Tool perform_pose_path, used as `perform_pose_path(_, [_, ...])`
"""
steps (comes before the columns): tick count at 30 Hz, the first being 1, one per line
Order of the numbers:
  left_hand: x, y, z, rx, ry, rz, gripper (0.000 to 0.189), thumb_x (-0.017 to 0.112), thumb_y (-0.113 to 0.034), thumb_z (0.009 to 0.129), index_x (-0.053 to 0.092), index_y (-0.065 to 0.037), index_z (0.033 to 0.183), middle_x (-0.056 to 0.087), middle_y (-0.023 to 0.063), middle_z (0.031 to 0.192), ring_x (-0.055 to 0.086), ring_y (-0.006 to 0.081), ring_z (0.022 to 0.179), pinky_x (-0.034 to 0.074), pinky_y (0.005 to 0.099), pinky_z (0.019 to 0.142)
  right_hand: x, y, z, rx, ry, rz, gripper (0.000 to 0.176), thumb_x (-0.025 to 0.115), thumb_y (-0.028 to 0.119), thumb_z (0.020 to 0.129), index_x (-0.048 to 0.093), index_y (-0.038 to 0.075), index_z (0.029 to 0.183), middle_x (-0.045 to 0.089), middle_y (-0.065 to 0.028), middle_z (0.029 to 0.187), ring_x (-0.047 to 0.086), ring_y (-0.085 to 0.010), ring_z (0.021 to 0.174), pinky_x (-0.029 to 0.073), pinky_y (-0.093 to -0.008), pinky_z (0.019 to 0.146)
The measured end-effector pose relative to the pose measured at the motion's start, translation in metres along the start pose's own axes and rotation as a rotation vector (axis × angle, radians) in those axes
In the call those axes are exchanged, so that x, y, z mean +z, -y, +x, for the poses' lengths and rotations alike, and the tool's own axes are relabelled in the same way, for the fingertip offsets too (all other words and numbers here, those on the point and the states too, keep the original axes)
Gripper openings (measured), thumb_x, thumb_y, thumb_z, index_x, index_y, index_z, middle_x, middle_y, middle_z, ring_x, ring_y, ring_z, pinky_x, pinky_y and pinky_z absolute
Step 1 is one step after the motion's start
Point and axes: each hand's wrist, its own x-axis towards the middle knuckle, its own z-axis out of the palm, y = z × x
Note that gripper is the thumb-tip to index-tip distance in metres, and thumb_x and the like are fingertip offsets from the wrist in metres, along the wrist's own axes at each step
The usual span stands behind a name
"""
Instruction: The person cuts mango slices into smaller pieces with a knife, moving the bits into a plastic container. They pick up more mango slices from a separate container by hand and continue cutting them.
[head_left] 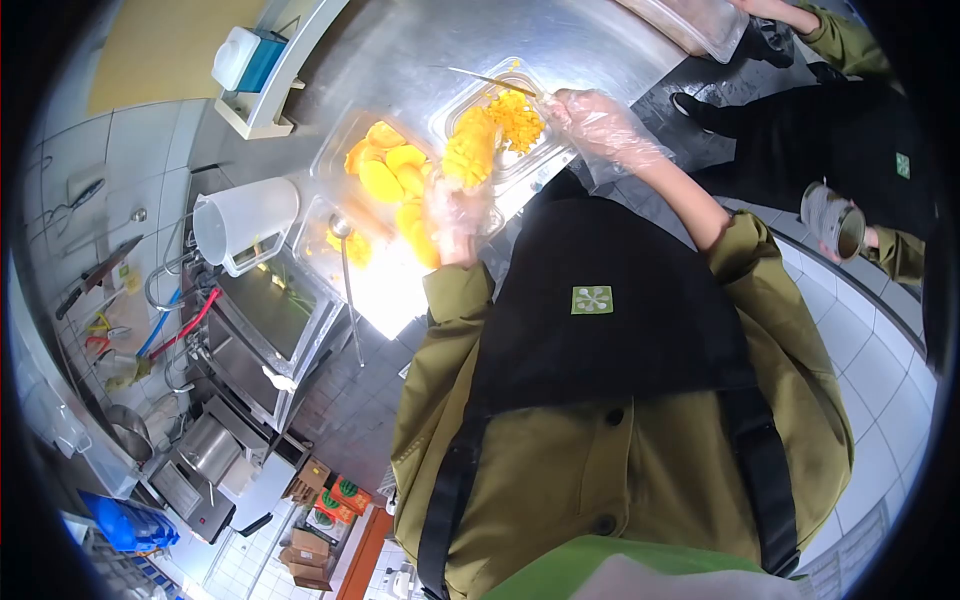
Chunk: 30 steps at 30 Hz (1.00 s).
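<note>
My left hand, in a clear plastic glove, is closed around a yellow piece of mango with cuts across its surface. In my gloved right hand is a knife, its blade pointing left above a clear tray. Small mango cubes lie in that tray, under the knife and beside the mango piece. To the left of my left hand, a clear container holds several peeled mango pieces. A long-handled ladle rests in another clear container with some yellow bits.
A translucent measuring jug stands left of the containers on the steel counter. Beyond it are a sink and wall-hung tools. At right, another person in a black apron holds a metal cup; a lidded tub is at the top.
</note>
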Motion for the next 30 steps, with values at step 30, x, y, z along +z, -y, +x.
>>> perform_pose_path(30, [0.023, -0.008, 0.003, -0.194, -0.078, -0.896, 0.071, 0.064, -0.016, 0.067, 0.043, 0.01, 0.13, 0.047, 0.0231, 0.134, 0.041, 0.0375, 0.13, 0.03, 0.0517, 0.114, 0.041, -0.005, -0.002, 0.097, 0.021, 0.033, 0.042, 0.04, 0.04, 0.098, 0.064, 0.006, 0.1, 0.063, -0.0208, 0.084, 0.061, -0.0384, 0.08, 0.05, -0.0438, 0.073])
